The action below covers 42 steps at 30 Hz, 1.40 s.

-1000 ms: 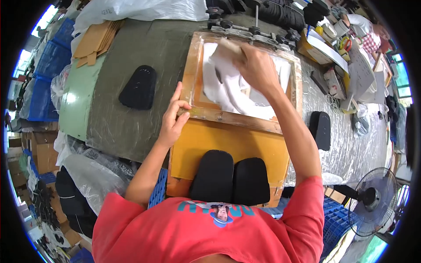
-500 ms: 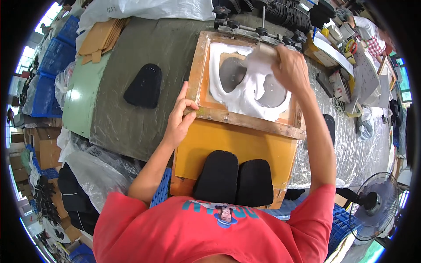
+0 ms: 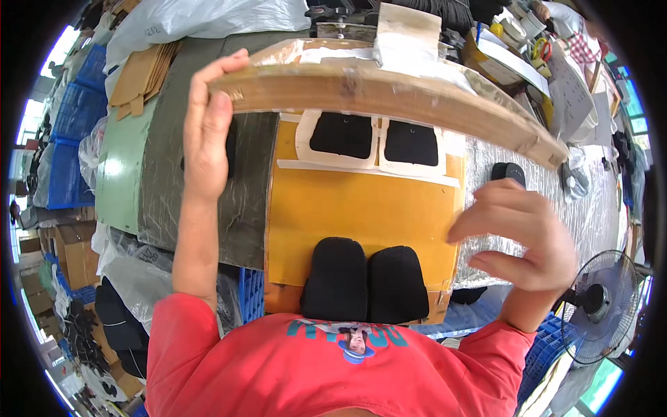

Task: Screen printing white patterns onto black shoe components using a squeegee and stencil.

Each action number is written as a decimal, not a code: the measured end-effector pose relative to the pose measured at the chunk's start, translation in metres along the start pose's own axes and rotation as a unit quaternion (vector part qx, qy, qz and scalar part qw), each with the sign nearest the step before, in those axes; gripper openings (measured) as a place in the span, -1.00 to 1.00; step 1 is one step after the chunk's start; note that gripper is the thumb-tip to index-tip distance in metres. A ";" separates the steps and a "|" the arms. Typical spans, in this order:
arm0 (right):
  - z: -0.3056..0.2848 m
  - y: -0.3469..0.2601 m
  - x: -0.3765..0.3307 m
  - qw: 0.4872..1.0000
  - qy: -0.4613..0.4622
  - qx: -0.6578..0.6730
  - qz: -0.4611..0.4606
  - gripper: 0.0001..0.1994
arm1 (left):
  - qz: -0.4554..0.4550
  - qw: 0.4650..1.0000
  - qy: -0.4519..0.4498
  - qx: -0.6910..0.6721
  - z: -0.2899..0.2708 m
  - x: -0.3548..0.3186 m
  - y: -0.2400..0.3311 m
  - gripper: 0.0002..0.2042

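My left hand (image 3: 207, 146) grips the left end of a wooden screen-printing frame (image 3: 389, 94), whose near side is lifted and tilted up. Inside the frame is white paste, and a squeegee (image 3: 408, 31) with a pale, flat blade leans there, untouched. My right hand (image 3: 524, 233) is empty, fingers apart and curved, right of the yellow board (image 3: 347, 201). Under the raised frame, two black pads (image 3: 342, 132) sit within pale cut-out surrounds on that board. Another two black rounded pads (image 3: 335, 278) lie at its near edge, by my body.
A hinge clamp (image 3: 340, 31) stands behind the frame. One dark pad (image 3: 508, 172) lies on the plastic-covered table at right; another is partly hidden behind my left forearm. A fan (image 3: 594, 302) stands at lower right, blue crates (image 3: 73, 132) at far left. Another person is at upper right.
The frame's near side has risen, uncovering the pads beneath. My right hand has released the squeegee and come nearer, to the right. My left hand has moved up and left with the frame.
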State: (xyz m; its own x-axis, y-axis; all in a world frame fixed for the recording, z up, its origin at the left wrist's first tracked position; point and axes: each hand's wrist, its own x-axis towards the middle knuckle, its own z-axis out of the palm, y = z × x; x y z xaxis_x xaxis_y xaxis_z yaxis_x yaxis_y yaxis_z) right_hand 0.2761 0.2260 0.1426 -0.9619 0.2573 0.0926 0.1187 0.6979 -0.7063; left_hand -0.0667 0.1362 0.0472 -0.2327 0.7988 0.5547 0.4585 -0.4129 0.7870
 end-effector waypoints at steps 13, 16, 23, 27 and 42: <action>0.108 0.229 0.033 0.870 0.367 -0.210 0.253 -0.61 | -0.255 0.959 -0.078 0.098 0.039 -0.041 -0.094 -0.79; 0.103 0.245 0.026 0.890 0.342 -0.159 0.256 -0.60 | -0.054 0.948 -0.127 0.288 0.078 -0.032 -0.119 -0.71; 0.090 0.212 -0.038 0.826 0.390 0.285 0.290 -0.63 | 0.063 0.894 -0.189 0.402 0.096 -0.024 -0.128 -0.62; 0.049 0.180 -0.122 0.759 0.558 0.148 0.301 -0.61 | 0.034 0.887 -0.189 0.420 0.095 -0.023 -0.131 -0.76; 0.060 0.265 -0.213 0.774 0.436 -0.104 0.447 -0.61 | -0.216 0.968 0.119 0.055 -0.068 -0.071 -0.090 -0.69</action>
State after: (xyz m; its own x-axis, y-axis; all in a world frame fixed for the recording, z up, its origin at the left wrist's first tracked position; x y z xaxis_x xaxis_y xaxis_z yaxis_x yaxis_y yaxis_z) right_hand 0.4975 0.3163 -0.1059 0.0486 0.9897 0.1344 0.7653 0.0496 -0.6417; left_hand -0.1494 0.0871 -0.0449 -0.6080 0.7575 0.2377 0.3603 -0.0035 0.9328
